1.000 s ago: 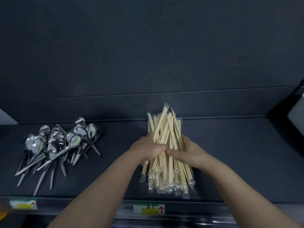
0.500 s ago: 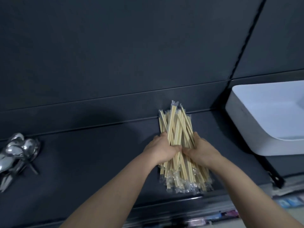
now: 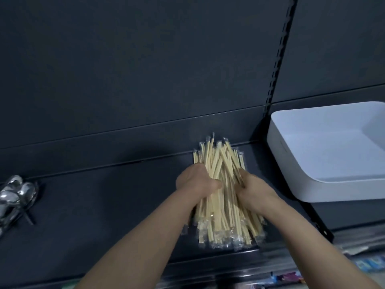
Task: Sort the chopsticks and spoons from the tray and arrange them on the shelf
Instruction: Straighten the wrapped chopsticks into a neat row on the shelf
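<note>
- The dark grey metal shelf (image 3: 104, 205) carries both kinds of cutlery in 2 separate groups, well apart, so we judge the sorting to be nearly done.
- The white rectangular plastic tray (image 3: 312, 190) sits on the next shelf bay, to the right of the chopsticks. We see no cutlery in the part of its inside that shows. Its far right end is cut off by the frame, so we cannot rule out leftovers there.
- The bundle of pale wooden chopsticks in clear wrappers (image 3: 220, 217) lies on the shelf, running from the front edge toward the back panel. The sticks fan out and cross at the far end, so in our view the pile is not yet tidy.
- Our left hand (image 3: 195, 182) curls round the left side of the bundle near its middle and grips it.
- Our right hand (image 3: 254, 192) grips the right side in the same way, fingers curled into the sticks, though their tips are blurred.
- The heap of shiny steel spoons (image 3: 14, 197) rests at the far left of the shelf, half out of frame and touched by neither hand.
- What remains, as we judge it, is to square up the chopsticks, let go, and check the tray's hidden end.
</note>
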Demonstrator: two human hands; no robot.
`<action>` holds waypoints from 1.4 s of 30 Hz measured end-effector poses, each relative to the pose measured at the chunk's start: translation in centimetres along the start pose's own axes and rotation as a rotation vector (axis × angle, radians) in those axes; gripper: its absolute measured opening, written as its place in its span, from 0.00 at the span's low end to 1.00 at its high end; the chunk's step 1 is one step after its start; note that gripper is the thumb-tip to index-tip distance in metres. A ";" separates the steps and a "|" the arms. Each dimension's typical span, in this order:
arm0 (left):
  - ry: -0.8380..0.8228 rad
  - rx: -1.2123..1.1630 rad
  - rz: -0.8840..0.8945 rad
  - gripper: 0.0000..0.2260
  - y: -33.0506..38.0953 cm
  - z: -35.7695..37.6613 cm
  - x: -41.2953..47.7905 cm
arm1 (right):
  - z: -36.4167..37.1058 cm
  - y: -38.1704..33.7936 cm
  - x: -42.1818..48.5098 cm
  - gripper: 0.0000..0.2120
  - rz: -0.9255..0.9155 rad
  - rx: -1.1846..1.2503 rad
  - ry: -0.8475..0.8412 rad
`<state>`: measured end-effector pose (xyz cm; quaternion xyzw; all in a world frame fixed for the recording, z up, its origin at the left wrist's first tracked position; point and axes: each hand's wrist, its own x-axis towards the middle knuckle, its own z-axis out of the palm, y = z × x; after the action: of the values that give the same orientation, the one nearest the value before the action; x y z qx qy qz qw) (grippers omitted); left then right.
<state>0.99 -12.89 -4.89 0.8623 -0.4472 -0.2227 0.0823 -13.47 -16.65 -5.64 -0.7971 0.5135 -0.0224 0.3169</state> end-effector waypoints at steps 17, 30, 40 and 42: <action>0.037 -0.723 0.346 0.15 -7.7 -2.6 -2.7 | 1.5 -9.0 0.5 0.28 -0.313 0.995 -0.071; 0.087 -0.493 0.192 0.15 -23.2 -6.5 -5.7 | 9.9 -22.5 -2.7 0.08 -0.653 0.862 -0.034; 0.195 -0.735 0.226 0.15 -28.2 -7.8 -5.9 | 15.6 -23.7 -3.3 0.11 -0.558 0.821 0.050; 0.256 -0.939 0.379 0.16 -27.7 -9.7 -6.8 | 15.9 -23.8 -3.4 0.12 -0.597 0.796 0.102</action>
<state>22.38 8.27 -3.59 0.6568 -0.4339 -0.2733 0.5528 9.86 0.35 -4.76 -0.7243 0.2294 -0.3455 0.5509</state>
